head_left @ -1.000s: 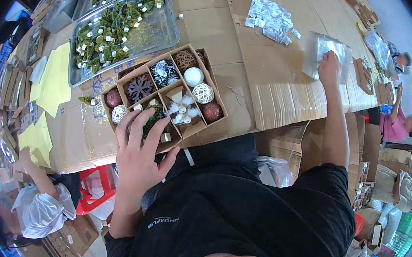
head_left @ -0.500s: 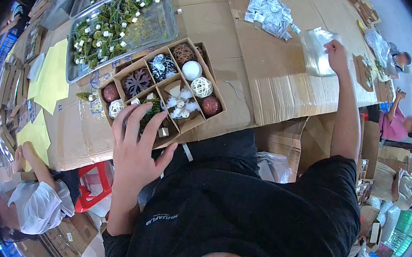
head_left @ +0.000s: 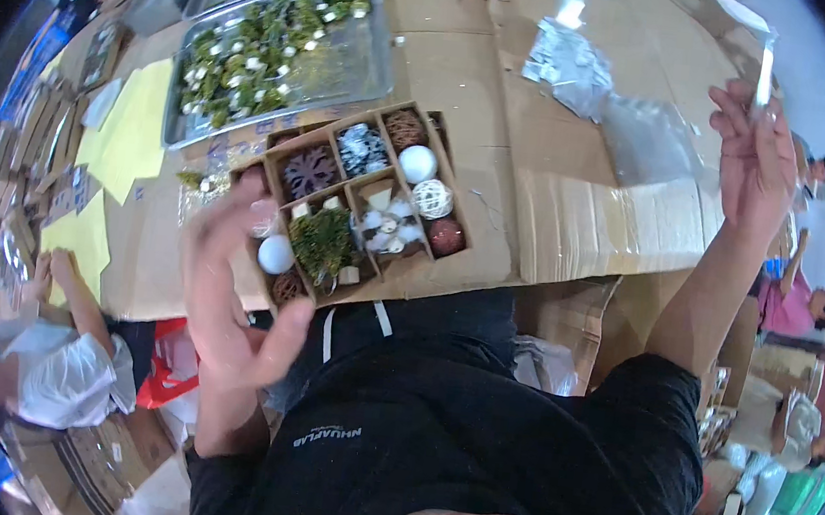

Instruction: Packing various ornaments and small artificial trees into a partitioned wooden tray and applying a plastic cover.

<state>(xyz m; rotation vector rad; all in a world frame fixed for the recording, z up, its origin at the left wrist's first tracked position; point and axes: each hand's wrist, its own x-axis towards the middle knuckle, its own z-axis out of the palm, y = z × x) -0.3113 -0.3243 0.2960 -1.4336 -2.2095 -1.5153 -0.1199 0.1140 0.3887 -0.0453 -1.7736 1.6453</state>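
Nearest: my left hand (head_left: 231,289), motion-blurred, over the left edge of the divided cardboard box (head_left: 391,274). Fingers extended, thumb well apart, nothing gripped; can't tell if the fingertips touch the box. Box sits on the cardboard-covered table (head_left: 437,69), by the edge closest to me.

Box contents, near side first: brown woven ball (head_left: 287,290) and white ball (head_left: 276,254) beside my left thumb and fingers, green moss clump (head_left: 322,236) in the next compartment, white fluffy flower (head_left: 391,225) right of that. Right column, near to far: dark red ball (head_left: 446,237), white woven ball (head_left: 433,198), smooth white ball, another brown woven ball. Dark snowflake (head_left: 311,172) behind the moss.

My right hand (head_left: 756,163) is out to the right; thumb and fingertips pinch a thin shiny film (head_left: 766,73), seen nearly edge-on, other fingers loosely curled.

Clear plastic (head_left: 646,141) lies on the table left of that hand; silvery packets (head_left: 565,64) heaped just beyond it. Beyond the box, left: metal tray (head_left: 377,68) of moss pieces with white cubes. Yellow sheets (head_left: 129,132) left of the tray.
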